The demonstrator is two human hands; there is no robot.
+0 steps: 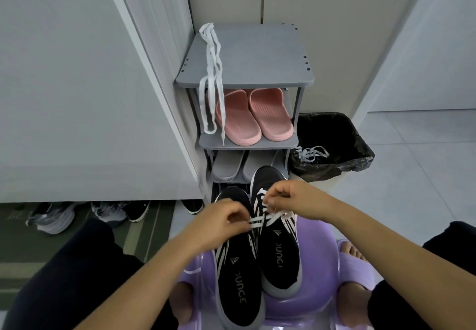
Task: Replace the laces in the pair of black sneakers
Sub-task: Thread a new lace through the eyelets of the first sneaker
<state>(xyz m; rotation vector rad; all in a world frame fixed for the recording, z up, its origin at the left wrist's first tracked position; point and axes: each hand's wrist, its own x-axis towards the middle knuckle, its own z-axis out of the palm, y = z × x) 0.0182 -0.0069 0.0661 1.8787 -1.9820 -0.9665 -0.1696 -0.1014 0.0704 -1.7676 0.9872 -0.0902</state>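
Two black sneakers stand side by side on a purple plastic stool (pixel 319 301), toes pointing away from me. The left sneaker (pixel 238 280) has no lace across its tongue. The right sneaker (pixel 279 257) carries a white lace (pixel 270 217) threaded through its eyelets. My left hand (pixel 221 223) pinches one end of that lace, pulled to the left. My right hand (pixel 286 198) pinches the lace over the right sneaker's eyelets. Another white lace (pixel 212 77) hangs off the top of the grey shoe rack (pixel 247 56).
The rack holds pink slippers (pixel 247 116) and grey slippers (pixel 231 165) on lower shelves. A bin with a black liner (pixel 334 144) stands to its right, white laces (pixel 311 153) draped over its rim. More shoes (pixel 90 214) lie under the white cabinet at left.
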